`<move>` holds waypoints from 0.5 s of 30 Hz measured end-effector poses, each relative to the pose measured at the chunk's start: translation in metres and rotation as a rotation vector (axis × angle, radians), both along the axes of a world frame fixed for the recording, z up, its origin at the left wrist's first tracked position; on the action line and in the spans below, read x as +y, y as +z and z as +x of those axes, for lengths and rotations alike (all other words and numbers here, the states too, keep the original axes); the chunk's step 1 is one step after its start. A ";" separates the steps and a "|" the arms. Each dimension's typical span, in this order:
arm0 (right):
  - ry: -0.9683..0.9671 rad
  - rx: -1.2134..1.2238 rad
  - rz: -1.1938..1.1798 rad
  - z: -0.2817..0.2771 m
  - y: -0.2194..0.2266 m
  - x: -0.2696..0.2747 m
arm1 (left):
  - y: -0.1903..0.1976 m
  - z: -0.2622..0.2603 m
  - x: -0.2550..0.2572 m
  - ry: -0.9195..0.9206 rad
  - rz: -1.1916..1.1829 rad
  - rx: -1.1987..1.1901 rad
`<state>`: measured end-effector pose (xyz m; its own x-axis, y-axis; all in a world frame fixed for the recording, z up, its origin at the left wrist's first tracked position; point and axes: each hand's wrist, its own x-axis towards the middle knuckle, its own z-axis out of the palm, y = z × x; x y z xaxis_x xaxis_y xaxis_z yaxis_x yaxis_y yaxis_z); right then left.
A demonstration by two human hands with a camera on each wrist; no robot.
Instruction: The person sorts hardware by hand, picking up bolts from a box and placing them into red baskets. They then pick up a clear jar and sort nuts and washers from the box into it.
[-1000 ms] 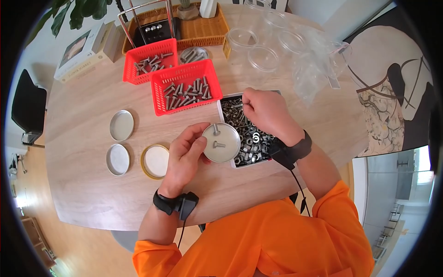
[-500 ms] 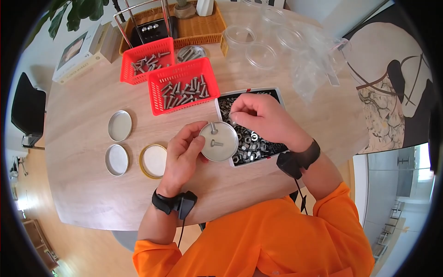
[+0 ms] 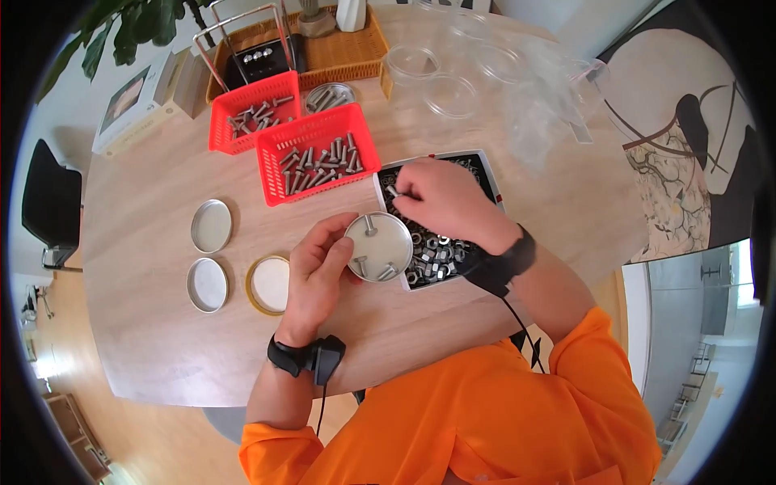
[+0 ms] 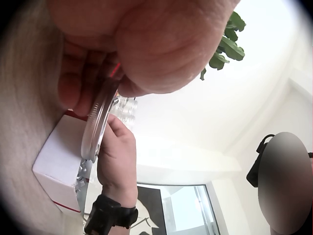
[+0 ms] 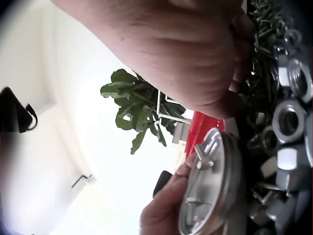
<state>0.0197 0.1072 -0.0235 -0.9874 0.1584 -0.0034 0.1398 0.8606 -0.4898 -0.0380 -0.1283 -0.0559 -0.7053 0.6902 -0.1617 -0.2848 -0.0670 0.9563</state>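
Observation:
My left hand [image 3: 317,263] grips a round metal lid [image 3: 380,246] by its left edge, thumb on the rim. Several bolts lie in the lid, one of them a bolt [image 3: 370,225] near its top edge. Just right of the lid is a box [image 3: 493,182] of small screws and nuts [image 3: 432,257]. Over that box my right hand [image 3: 446,196] pinches a small metal piece [image 3: 393,191] between curled fingers. The right wrist view shows the lid [image 5: 210,181] beside large nuts [image 5: 288,121], with the right fingertips hidden among the hardware.
Two red baskets [image 3: 267,171] of bolts stand at the back left, beside a small dish [image 3: 330,98] of bolts. Three round lids [image 3: 212,226] lie on the left. Clear containers [image 3: 449,95] and a plastic bag [image 3: 537,121] are at the back right, behind the box.
Another bolt has appeared in the lid, and the bolts there have shifted. The right hand moved left and toward the lid, then back over the box's upper left part.

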 end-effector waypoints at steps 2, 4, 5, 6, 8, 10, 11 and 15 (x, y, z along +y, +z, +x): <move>-0.061 -0.121 -0.284 0.007 0.027 0.001 | -0.001 0.001 0.000 0.011 -0.004 -0.024; 0.054 -0.069 -0.437 0.017 0.040 -0.001 | -0.003 0.001 0.002 0.015 0.009 -0.051; 0.104 -0.035 -0.514 0.022 0.041 -0.002 | -0.003 0.001 0.002 0.017 0.002 -0.038; 0.143 0.078 -0.535 0.025 0.039 -0.002 | -0.003 0.001 0.002 0.018 -0.004 -0.022; 0.055 0.203 -0.541 0.029 0.041 0.002 | -0.003 -0.001 0.001 0.037 0.005 -0.019; -0.021 0.251 -0.505 0.035 0.053 0.008 | -0.005 -0.003 -0.001 0.068 0.037 -0.051; -0.028 0.244 -0.499 0.039 0.053 0.013 | -0.008 -0.005 -0.002 0.111 0.046 -0.036; -0.070 0.258 -0.485 0.056 0.041 0.028 | -0.004 -0.010 -0.004 0.229 0.021 -0.036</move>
<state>0.0753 0.1349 0.0173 -0.9530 0.2641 0.1485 0.0111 0.5204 -0.8539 -0.0477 -0.1319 -0.0597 -0.8383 0.5158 -0.1766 -0.2932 -0.1534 0.9437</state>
